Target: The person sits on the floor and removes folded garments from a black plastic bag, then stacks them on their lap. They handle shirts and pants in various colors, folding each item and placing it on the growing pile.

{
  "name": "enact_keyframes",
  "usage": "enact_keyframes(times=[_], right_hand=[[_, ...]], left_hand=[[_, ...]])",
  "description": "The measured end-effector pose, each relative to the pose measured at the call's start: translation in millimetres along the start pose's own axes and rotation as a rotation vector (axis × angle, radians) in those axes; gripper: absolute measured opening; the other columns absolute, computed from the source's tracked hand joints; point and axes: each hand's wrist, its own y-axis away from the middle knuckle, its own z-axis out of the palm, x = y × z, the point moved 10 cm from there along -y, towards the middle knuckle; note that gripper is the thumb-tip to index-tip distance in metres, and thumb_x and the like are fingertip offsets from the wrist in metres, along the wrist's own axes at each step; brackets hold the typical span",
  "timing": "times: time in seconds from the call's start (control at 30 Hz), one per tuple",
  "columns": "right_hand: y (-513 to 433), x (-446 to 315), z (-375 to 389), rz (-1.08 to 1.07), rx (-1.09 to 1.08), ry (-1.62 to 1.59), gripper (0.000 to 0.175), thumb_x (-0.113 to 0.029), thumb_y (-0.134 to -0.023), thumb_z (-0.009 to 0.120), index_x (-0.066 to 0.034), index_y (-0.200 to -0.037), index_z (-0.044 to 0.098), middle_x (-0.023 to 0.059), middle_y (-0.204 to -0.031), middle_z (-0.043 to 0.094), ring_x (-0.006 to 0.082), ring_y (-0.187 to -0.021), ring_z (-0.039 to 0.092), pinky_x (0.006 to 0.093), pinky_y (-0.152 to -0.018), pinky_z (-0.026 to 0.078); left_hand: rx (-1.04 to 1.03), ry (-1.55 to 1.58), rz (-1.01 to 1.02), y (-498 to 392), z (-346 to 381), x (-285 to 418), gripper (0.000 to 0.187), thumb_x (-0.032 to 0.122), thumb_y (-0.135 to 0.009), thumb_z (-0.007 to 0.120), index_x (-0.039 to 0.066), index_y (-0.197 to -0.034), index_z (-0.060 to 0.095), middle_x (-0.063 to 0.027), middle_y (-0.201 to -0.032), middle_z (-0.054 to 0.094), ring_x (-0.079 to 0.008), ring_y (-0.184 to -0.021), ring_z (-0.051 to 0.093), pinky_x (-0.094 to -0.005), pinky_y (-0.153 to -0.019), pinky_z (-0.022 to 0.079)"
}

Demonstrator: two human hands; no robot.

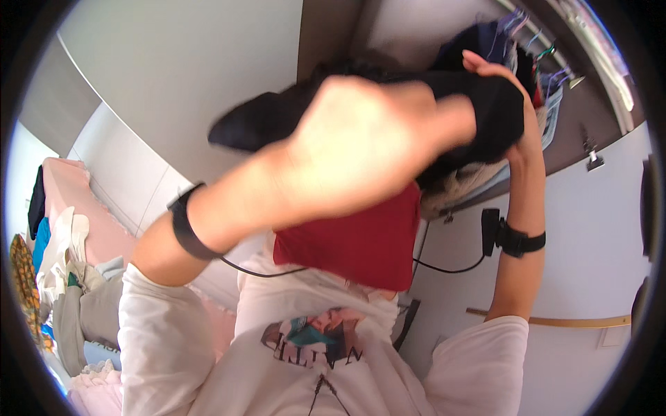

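A bunched black garment (499, 114) is held up before me. My left hand (369, 140), blurred and back up, is closed against it, with its fingertips partly hidden. My right hand (512, 78) grips the far right end; its fingers curl at the top edge and cloth covers much of the palm. Black cloth also sticks out to the left behind my left hand. Below my left hand a dark red cloth (354, 244) hangs in front of my white shirt; whether it joins the black garment, I cannot tell.
Clothes on hangers (546, 78) hang from a rail in the open wardrobe at upper right. A clip hanger (594, 161) hangs near its edge. Piled clothes (93, 312) and a pink cover (99, 218) lie at left. A cable (452, 271) runs between my wrist straps, passing behind the red cloth.
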Motion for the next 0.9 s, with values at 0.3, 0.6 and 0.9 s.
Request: enact_keyframes(times=[0.3, 0.6, 0.9], right_hand=[[279, 190, 11, 0.833, 0.36, -0.211, 0.03, 0.003, -0.089, 0.046, -0.0082, -0.108, 0.067, 0.0092, -0.135, 0.05, 0.0206, -0.12, 0.05, 0.028, -0.096, 0.043], [302, 207, 16, 1.0, 0.576, -0.557, 0.053, -0.021, -0.088, 0.065, -0.0081, -0.135, 0.043, 0.0088, -0.124, 0.051, 0.0199, -0.109, 0.054, 0.0328, -0.087, 0.049], [279, 248, -11, 1.174, 0.547, -0.111, 0.09, -0.022, -0.077, 0.079, 0.0034, -0.143, 0.024, 0.023, -0.128, 0.046, 0.03, -0.118, 0.049, 0.0376, -0.1, 0.042]], left_hand=[[-0.975, 0.453, -0.161, 199, 175, 112, 0.022, 0.018, -0.075, 0.065, 0.007, -0.094, 0.058, -0.0081, -0.077, 0.057, -0.0229, -0.064, 0.062, -0.033, -0.065, 0.048], [-0.505, 0.282, -0.691, 218, 124, -43, 0.031, 0.024, -0.079, 0.071, 0.007, -0.103, 0.063, -0.0144, -0.097, 0.062, -0.0343, -0.09, 0.059, -0.0413, -0.083, 0.046], [-0.667, 0.726, -1.848, 380, 163, -167, 0.112, 0.065, -0.072, 0.069, -0.012, -0.141, 0.026, -0.0294, -0.14, 0.038, -0.0365, -0.131, 0.04, -0.043, -0.106, 0.036]])
